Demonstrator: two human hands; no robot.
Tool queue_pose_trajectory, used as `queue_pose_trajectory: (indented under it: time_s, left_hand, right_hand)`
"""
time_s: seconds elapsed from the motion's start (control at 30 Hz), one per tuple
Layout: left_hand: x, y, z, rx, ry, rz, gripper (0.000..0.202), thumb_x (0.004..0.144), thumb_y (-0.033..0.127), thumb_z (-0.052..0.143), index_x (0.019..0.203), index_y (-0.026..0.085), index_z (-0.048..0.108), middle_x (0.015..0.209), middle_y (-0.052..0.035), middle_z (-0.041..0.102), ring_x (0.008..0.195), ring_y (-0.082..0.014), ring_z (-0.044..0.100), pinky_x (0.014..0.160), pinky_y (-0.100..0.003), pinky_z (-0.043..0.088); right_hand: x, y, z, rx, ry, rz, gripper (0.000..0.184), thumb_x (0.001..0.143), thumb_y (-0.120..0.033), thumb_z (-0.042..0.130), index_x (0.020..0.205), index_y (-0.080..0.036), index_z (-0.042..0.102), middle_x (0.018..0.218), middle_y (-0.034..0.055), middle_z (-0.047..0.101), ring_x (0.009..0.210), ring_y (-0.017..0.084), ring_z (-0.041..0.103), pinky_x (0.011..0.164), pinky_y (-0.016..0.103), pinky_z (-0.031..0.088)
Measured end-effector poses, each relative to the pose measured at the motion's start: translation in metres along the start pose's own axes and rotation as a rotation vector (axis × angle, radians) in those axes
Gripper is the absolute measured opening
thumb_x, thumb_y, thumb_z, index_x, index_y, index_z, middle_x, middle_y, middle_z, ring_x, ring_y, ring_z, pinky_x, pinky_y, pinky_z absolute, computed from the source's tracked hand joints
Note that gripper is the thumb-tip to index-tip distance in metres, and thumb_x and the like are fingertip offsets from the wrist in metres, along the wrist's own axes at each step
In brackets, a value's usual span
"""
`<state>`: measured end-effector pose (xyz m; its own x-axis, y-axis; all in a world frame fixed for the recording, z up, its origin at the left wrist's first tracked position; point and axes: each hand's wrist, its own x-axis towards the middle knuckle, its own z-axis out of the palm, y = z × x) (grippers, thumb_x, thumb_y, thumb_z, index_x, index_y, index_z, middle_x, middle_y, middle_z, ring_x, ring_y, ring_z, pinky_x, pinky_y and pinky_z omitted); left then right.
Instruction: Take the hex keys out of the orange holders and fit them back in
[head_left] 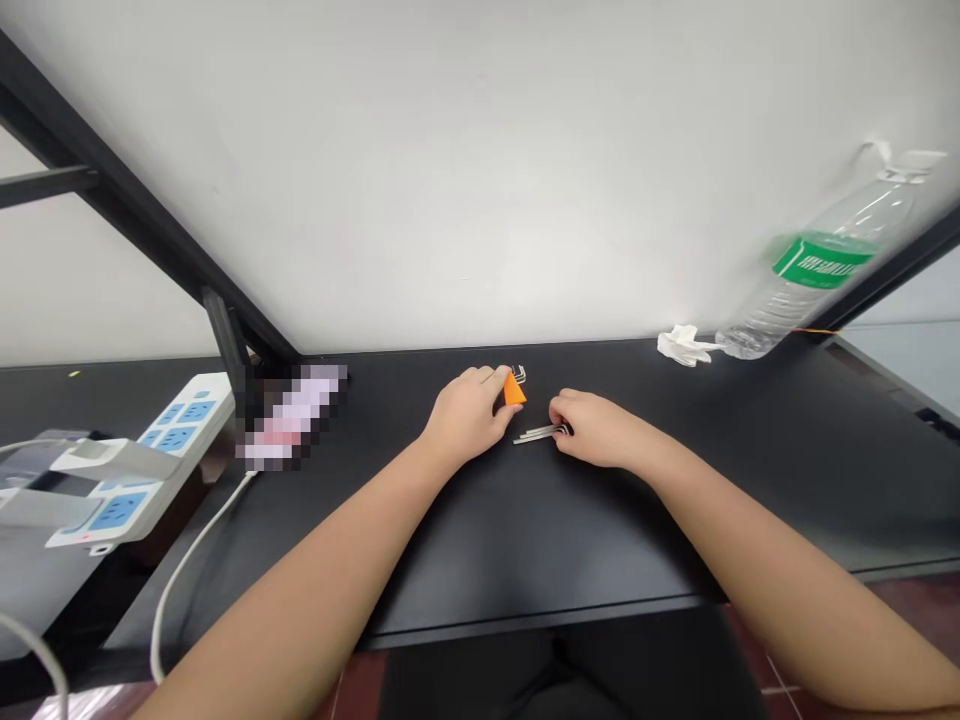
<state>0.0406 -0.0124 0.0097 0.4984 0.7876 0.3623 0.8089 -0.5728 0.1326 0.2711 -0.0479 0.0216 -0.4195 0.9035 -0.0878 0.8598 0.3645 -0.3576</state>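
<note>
Hex keys (536,434), silver, a few bunched together, at the right hand's fingertips just above the black tabletop (525,540) or on it, can't tell which. Long shafts point left toward the left hand, tips angled slightly toward the person; long axis runs roughly left-right, near parallel to the table's front edge. Right hand (596,430): thumb and fingers clamped on the keys near their bent ends. Left hand (469,415): thumb and fingers clamped on an orange holder (514,391), near the keys but apart from them; small L-shaped keys (520,374) stick out its far side, toward the white wall (465,200). Clear plastic bottle (825,260) at far right has a green label with white characters, too blurred to read. Crumpled white tissue (684,345) just beside its base. Left side: pixelated object (296,415), content hidden, white cable (157,640) running from its near end; farther left, white power strip (176,437) with blue sockets, grey-white adapters plugged in.
</note>
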Motion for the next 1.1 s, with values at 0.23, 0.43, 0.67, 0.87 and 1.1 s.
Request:
queue_pose_trajectory:
  time_s: [0.23,0.43,0.67,0.87,1.1]
  left_hand:
    - [-0.001,0.006,-0.003,-0.03,-0.008,0.054,0.04,0.094,0.04,0.065,0.128,0.021,0.057,0.099,-0.0051,0.067,0.093,-0.0228,0.061,0.077,-0.034,0.048]
    - [-0.002,0.013,-0.004,-0.055,-0.016,0.13,0.043,0.094,0.04,0.064,0.131,0.02,0.056,0.105,-0.006,0.068,0.095,-0.0233,0.061,0.08,-0.035,0.049]
    - [-0.002,0.014,-0.005,-0.044,-0.005,0.129,0.042,0.095,0.041,0.063,0.13,0.018,0.056,0.103,-0.0065,0.068,0.094,-0.0236,0.061,0.079,-0.036,0.049]
    - [-0.003,0.015,-0.004,-0.054,-0.023,0.145,0.039,0.095,0.039,0.061,0.129,0.02,0.056,0.102,-0.0061,0.067,0.093,-0.0235,0.061,0.078,-0.035,0.048]
    - [-0.003,0.013,-0.004,-0.093,-0.039,0.114,0.038,0.094,0.04,0.063,0.127,0.021,0.056,0.103,-0.006,0.067,0.093,-0.0227,0.061,0.079,-0.035,0.049]
  right_hand:
    - [0.005,0.0,-0.002,0.188,0.155,-0.01,0.007,0.087,-0.027,0.063,0.088,-0.021,0.06,0.089,0.0025,0.065,0.075,0.016,0.059,0.067,0.029,0.043]
    - [0.018,-0.004,0.003,0.833,0.286,0.134,0.019,0.089,-0.038,0.066,0.098,-0.021,0.063,0.086,0.0011,0.068,0.063,0.014,0.062,0.057,0.028,0.05]
    - [0.022,-0.005,0.009,1.32,0.195,0.176,0.026,0.077,-0.033,0.08,0.091,-0.018,0.064,0.07,-0.0002,0.063,0.057,0.011,0.058,0.052,0.023,0.046]
    - [0.023,0.001,0.01,1.534,0.039,0.125,0.029,0.08,-0.04,0.083,0.085,-0.016,0.067,0.074,0.0007,0.063,0.059,0.009,0.056,0.056,0.023,0.045]
    - [0.024,0.005,0.011,1.606,0.089,0.122,0.032,0.075,-0.039,0.088,0.087,-0.016,0.069,0.067,-0.0013,0.063,0.057,0.009,0.055,0.061,0.024,0.048]
